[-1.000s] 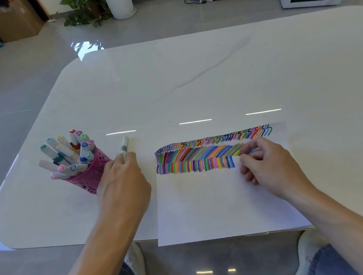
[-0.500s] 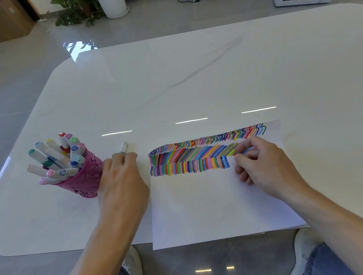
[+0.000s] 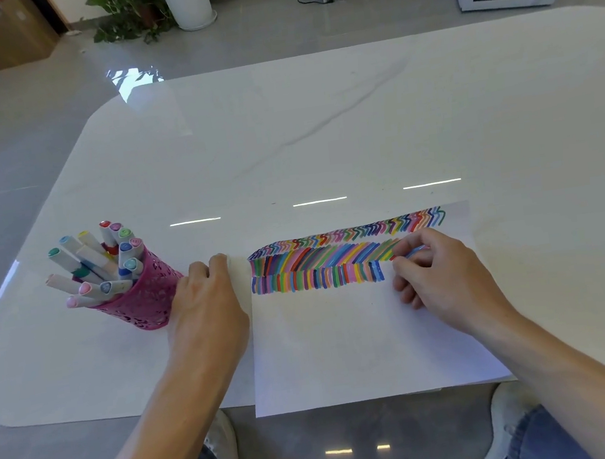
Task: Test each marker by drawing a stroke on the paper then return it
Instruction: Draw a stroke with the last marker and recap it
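Blue marker [image 3: 417, 251] is pinched in the right hand [image 3: 440, 281], its tip at the right end of the lowest row of strokes on the paper [image 3: 345, 338], much where it was 1 s ago. The clear change is on the left: the cap [image 3: 223, 257] that stood above the left hand [image 3: 203, 302] has sunk behind the curled fingers, and only a pale end shows. I judge the blue stroke made, with capping and returning next. On the table [image 3: 319, 132], touching the left hand, the pink perforated holder [image 3: 146, 302] carries more than 10 capped markers [image 3: 106, 261], caps up and fanned to the left
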